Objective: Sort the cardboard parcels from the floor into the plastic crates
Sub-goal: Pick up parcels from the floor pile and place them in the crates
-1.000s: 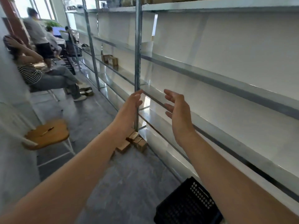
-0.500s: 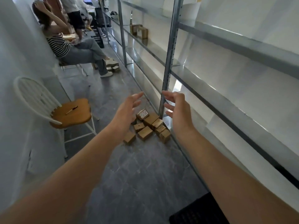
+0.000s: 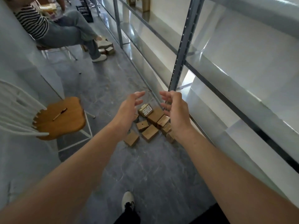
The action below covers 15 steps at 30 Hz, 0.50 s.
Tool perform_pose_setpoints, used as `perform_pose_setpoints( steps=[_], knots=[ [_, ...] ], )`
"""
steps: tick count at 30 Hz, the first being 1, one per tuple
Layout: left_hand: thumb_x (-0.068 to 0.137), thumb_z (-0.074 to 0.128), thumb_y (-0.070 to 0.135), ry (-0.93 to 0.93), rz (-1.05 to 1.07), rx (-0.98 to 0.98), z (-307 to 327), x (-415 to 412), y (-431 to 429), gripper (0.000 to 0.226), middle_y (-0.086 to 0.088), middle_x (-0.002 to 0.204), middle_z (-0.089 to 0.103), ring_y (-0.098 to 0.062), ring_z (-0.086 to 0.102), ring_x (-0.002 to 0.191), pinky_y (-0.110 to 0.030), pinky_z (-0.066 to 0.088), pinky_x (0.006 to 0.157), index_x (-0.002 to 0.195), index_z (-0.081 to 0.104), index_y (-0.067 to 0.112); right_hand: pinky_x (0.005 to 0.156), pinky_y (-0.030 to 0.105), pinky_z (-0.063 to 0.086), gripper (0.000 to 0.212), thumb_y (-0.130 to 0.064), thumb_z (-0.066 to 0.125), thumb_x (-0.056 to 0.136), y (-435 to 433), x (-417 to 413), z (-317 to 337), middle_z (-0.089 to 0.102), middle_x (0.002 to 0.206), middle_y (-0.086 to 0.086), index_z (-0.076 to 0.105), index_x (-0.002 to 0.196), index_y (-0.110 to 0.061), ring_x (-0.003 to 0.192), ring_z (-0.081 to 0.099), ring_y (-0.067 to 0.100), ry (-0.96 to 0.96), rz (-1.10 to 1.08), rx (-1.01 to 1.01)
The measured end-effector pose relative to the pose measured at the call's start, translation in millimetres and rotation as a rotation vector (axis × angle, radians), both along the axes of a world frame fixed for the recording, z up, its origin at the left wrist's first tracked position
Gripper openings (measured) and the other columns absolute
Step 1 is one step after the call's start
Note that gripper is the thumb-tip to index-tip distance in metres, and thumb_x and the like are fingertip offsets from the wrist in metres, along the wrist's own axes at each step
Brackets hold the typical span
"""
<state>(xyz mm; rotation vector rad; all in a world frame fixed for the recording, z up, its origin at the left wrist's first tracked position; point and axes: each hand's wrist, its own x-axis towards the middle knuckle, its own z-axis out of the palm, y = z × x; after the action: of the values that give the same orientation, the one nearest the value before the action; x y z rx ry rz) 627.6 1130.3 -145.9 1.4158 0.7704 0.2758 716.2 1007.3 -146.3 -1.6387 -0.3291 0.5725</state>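
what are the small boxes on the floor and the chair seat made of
Small brown boxes: likely cardboard, matte tan faces with creased edges. Rounded brown chair seat: seemingly varnished wood, warm tone with slight sheen. Thin white frame: probably painted metal.

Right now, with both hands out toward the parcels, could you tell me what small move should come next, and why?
Probably step closer and lower both hands to the parcels: the left hand and right hand are open and hold nothing, and the pile lies on the floor beside the shelf post.
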Motion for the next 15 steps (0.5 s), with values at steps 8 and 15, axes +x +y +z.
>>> perform_pose_setpoints(
  steps=[8, 15],
  knots=[
    [0.105, 0.035, 0.045, 0.099, -0.133, -0.071, -35, 112, 104, 0.045, -0.005, 0.149, 0.051, -0.027, 0.044, 0.137, -0.036, 0.039, 0.101, 0.142, 0.057, 0.033, 0.097, 0.033, 0.049, 0.044, -0.042, 0.033, 0.114, 93, 96, -46, 0.064, 0.145, -0.002, 0.066, 0.14, -0.029, 0.133, 0.059, 0.017, 0.085, -0.107, -0.057],
    [0.102, 0.033, 0.047, 0.198, -0.167, -0.112, -121, 226, 169, 0.049, -0.008, 0.149, 0.051, -0.025, 0.043, 0.136, -0.039, 0.037, 0.105, 0.142, 0.056, 0.032, 0.08, 0.016, 0.05, 0.038, -0.038, 0.035, 0.115, 156, 199, -134, 0.065, 0.112, -0.016, 0.067, 0.131, -0.026, 0.106, 0.063, 0.0, 0.2, -0.146, -0.117]
  ],
)
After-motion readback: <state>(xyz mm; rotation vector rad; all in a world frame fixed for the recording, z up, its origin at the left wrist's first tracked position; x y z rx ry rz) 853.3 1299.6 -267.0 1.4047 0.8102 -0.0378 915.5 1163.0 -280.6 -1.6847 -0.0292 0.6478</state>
